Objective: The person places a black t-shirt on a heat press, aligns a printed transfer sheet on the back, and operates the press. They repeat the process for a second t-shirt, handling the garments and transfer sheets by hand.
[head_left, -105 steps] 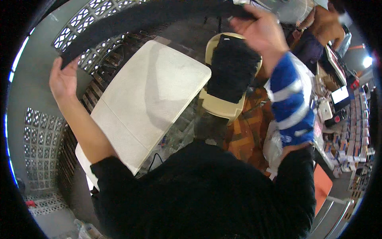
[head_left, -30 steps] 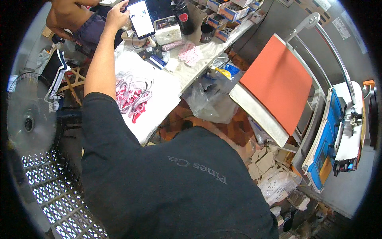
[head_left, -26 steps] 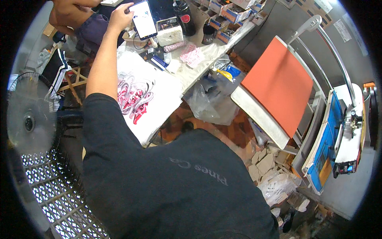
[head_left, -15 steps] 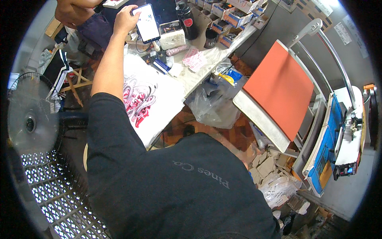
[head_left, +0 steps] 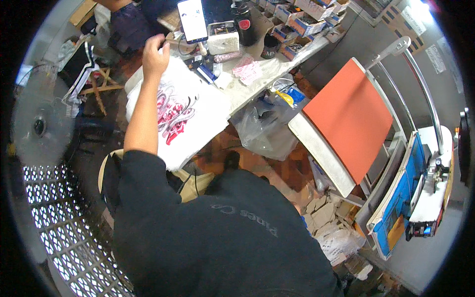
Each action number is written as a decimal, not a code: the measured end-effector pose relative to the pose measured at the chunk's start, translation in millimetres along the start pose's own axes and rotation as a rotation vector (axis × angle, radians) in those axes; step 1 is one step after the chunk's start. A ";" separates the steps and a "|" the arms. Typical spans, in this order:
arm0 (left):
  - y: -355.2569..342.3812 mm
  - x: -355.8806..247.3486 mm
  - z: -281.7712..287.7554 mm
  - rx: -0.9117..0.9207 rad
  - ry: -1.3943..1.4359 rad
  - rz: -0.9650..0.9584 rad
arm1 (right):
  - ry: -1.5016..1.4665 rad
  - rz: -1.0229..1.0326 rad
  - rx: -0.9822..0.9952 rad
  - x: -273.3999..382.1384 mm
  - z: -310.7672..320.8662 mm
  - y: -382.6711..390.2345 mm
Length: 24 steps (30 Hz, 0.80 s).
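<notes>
My left hand (head_left: 156,49) reaches forward with its fingers curled, at the top edge of a white shirt (head_left: 198,123) with a red and pink print that lies spread on the table. Whether the hand pinches the cloth is unclear. A phone (head_left: 193,20) with a lit screen stands propped just right of the hand, apart from it. My right hand is out of view, hidden behind my dark shirt.
A heat press with an orange platen (head_left: 351,119) and a blue and white body (head_left: 415,193) stands at the right. A black bottle (head_left: 245,22), a white box (head_left: 222,37) and small cartons (head_left: 307,15) crowd the table. A plastic bag (head_left: 267,128) hangs below. A fan (head_left: 39,123) is at the left, another person (head_left: 133,24) beyond.
My left hand has come off the phone and dropped down-left to the shirt's top edge. The phone now stands on its own. Earlier still, I turned from a white platen to this table.
</notes>
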State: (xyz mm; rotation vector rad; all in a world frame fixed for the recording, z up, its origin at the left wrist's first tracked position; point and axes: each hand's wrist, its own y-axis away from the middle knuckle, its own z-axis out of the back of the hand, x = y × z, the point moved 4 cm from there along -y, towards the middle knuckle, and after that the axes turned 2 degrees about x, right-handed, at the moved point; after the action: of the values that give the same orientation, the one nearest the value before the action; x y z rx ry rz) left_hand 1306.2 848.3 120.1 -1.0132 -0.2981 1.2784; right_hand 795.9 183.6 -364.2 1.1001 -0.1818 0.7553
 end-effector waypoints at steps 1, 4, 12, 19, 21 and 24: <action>40.7 -10.2 16.5 0.072 -0.129 -0.131 | 0.090 0.041 0.033 10.2 2.2 2.5; 168.4 -19.2 79.6 0.405 -0.375 0.056 | 0.105 0.082 0.190 38.9 13.0 9.8; 391.9 -1.7 317.1 0.606 -1.130 1.254 | 1.279 0.639 0.783 62.3 26.2 -4.3; 410.7 24.7 343.3 0.490 -1.147 0.938 | 1.110 0.683 0.208 190.7 7.2 -44.2; 404.5 35.6 348.7 0.512 -1.061 0.800 | 0.550 0.316 0.209 231.4 -3.7 -28.4; 402.0 51.1 359.8 0.467 -0.898 0.641 | 0.596 0.463 0.222 303.0 -58.9 28.4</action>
State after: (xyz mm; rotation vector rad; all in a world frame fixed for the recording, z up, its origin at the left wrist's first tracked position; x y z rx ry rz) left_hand 813.0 1037.5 -1.1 -0.0581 -0.3343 2.2285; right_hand 989.3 380.4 -222.9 1.0025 0.1661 1.5137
